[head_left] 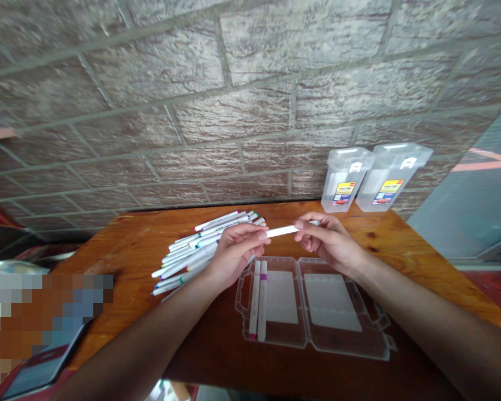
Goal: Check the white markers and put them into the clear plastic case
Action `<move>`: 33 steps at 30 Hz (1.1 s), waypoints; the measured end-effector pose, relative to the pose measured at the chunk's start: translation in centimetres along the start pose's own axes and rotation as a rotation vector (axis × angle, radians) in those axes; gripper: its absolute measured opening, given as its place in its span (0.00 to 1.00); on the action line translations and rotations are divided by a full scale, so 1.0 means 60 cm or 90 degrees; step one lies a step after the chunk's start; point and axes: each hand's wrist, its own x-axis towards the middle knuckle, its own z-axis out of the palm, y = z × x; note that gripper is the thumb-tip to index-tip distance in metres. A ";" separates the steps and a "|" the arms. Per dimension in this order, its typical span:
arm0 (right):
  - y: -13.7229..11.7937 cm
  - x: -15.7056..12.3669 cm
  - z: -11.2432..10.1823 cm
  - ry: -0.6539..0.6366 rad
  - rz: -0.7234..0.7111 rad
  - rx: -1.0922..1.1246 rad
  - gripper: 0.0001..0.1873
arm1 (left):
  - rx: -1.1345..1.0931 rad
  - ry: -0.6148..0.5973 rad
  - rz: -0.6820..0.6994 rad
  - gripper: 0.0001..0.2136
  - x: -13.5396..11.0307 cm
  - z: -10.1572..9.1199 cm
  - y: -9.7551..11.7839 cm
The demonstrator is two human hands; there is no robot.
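A white marker (281, 230) is held level above the table between my two hands. My left hand (240, 248) pinches its left end, and the fingers of my right hand (328, 238) close round its right end. Below them lies an unfolded clear plastic case (304, 312). Two white markers (258, 301) with purple or pink bands rest side by side in its left half. Next to my left hand is a heap of white markers (192, 253) with coloured ends, partly hidden behind that hand.
Two clear plastic containers (345, 181) with yellow and blue labels stand at the back right against the brick wall (250, 106). At the lower left is a dark-edged device (45, 356), partly covered by a pixelated patch. The wooden table (129, 245) ends along its front edge.
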 end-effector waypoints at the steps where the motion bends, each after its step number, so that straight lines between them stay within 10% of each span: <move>1: 0.001 0.000 0.000 0.000 0.001 -0.002 0.14 | -0.001 0.010 0.003 0.09 0.001 0.001 0.001; 33: 0.015 0.003 -0.013 -0.030 -0.022 -0.033 0.09 | 0.146 0.020 0.057 0.07 0.005 -0.012 -0.007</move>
